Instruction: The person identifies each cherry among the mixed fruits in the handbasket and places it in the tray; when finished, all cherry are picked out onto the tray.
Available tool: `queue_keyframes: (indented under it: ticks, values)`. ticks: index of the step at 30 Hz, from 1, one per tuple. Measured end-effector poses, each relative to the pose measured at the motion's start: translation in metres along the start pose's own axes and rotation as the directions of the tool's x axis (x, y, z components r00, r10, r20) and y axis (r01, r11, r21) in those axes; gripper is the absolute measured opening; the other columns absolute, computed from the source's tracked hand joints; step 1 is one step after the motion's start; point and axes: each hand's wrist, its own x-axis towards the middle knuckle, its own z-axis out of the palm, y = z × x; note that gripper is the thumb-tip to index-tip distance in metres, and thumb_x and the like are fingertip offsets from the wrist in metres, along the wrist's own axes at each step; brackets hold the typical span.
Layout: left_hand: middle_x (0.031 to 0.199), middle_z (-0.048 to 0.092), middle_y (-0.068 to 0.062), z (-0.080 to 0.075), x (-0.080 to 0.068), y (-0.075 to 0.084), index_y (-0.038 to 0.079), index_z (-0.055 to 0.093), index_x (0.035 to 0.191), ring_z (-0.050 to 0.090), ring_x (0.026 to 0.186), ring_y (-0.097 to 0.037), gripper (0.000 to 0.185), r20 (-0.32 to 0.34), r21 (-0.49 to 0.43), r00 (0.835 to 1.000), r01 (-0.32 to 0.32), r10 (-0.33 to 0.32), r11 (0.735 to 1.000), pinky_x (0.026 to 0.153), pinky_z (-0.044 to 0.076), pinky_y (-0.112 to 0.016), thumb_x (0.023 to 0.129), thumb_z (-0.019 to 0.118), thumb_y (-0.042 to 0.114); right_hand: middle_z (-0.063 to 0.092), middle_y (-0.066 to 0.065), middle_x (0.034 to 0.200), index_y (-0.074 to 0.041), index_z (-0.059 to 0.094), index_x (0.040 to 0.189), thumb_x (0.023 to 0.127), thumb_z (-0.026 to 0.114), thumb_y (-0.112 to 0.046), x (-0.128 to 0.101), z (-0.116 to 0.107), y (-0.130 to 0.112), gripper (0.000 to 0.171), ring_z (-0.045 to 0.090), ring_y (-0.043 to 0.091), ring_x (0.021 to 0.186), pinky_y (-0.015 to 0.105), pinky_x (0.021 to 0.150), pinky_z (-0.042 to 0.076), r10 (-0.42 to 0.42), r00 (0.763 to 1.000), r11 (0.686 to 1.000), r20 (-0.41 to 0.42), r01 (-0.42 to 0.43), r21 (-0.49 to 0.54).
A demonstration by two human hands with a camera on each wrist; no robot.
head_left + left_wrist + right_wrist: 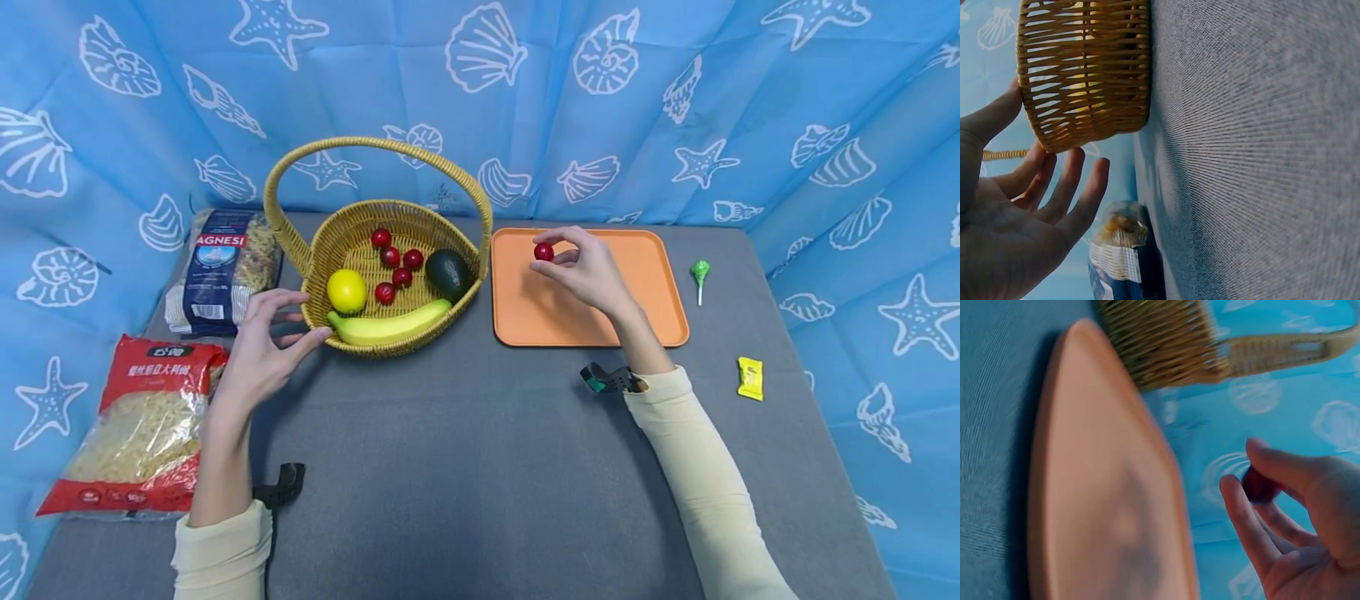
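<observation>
A wicker basket with a tall handle holds a lemon, a banana, an avocado and several small red fruits. My left hand is open, its thumb touching the basket's front left rim. To the right lies an orange tray. Above it my right hand pinches one small red fruit between thumb and fingers; the right wrist view shows the same red fruit held over the tray.
Two pasta bags lie at the left: a blue one behind and a red one in front. A green lollipop and a yellow sweet lie right of the tray. Blue shell-print cloth walls the grey table.
</observation>
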Motion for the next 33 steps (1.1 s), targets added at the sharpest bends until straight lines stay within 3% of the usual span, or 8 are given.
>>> queue_keyframes:
  ticks: [5,10,13,19,25,33]
  values:
    - [0.159,0.037,-0.023,-0.001,0.000,0.000,0.001,0.055,0.149,0.055,0.134,-0.041,0.059,0.003,0.002,1.000,0.008,-0.008,1.000,0.085,0.050,0.004,0.101,0.079,0.023,0.060,0.024,0.131,-0.001,0.071,0.138,0.098,0.079,-0.007,0.025,0.019,0.011,0.042,0.075,0.043,0.113,0.049,0.100,0.067,-0.007,0.999,0.996,0.051,0.011,-0.092]
    - [0.160,0.037,-0.022,-0.001,0.000,0.000,0.001,0.055,0.150,0.055,0.134,-0.041,0.059,0.005,0.002,1.000,0.012,-0.012,1.000,0.086,0.050,0.003,0.101,0.079,0.025,0.061,0.027,0.132,0.002,0.069,0.139,0.100,0.075,-0.005,0.044,0.032,0.016,0.040,0.064,0.041,0.123,0.054,0.109,0.059,-0.042,0.995,0.981,0.093,0.059,-0.186]
    - [0.160,0.037,-0.023,-0.001,0.000,0.000,0.001,0.055,0.150,0.055,0.134,-0.042,0.059,0.004,0.003,1.000,0.012,-0.012,1.000,0.085,0.050,0.003,0.101,0.079,0.026,0.065,0.025,0.132,0.001,0.071,0.134,0.098,0.079,-0.008,0.052,0.038,0.018,0.038,0.065,0.039,0.122,0.054,0.110,0.057,-0.046,0.995,0.974,0.083,0.063,-0.219]
    - [0.159,0.038,-0.023,0.000,0.000,-0.001,0.001,0.055,0.150,0.056,0.133,-0.043,0.059,-0.001,0.012,1.000,0.007,-0.007,1.000,0.085,0.049,0.003,0.101,0.079,0.025,0.065,0.025,0.132,0.001,0.071,0.132,0.098,0.081,-0.010,0.058,0.043,0.021,0.037,0.067,0.038,0.118,0.052,0.108,0.057,-0.014,0.996,0.975,0.094,0.034,-0.218]
    - [0.160,0.037,-0.025,0.000,0.000,-0.002,0.001,0.055,0.151,0.056,0.133,-0.046,0.060,-0.002,0.000,1.000,-0.001,0.001,1.000,0.085,0.049,0.003,0.101,0.080,0.022,0.064,0.025,0.136,-0.001,0.069,0.138,0.097,0.083,-0.012,0.060,0.043,0.020,0.046,0.064,0.039,0.120,0.053,0.108,0.056,-0.018,0.994,0.977,0.107,0.040,-0.211]
    - [0.160,0.037,-0.023,0.000,0.000,-0.003,0.003,0.054,0.151,0.056,0.134,-0.044,0.060,0.004,0.002,1.000,0.016,-0.016,1.000,0.085,0.050,0.002,0.101,0.079,0.026,0.064,0.026,0.136,0.000,0.066,0.142,0.097,0.081,-0.009,0.042,0.035,0.014,0.048,0.069,0.044,0.118,0.056,0.105,0.061,-0.050,0.997,0.996,0.059,0.054,-0.069]
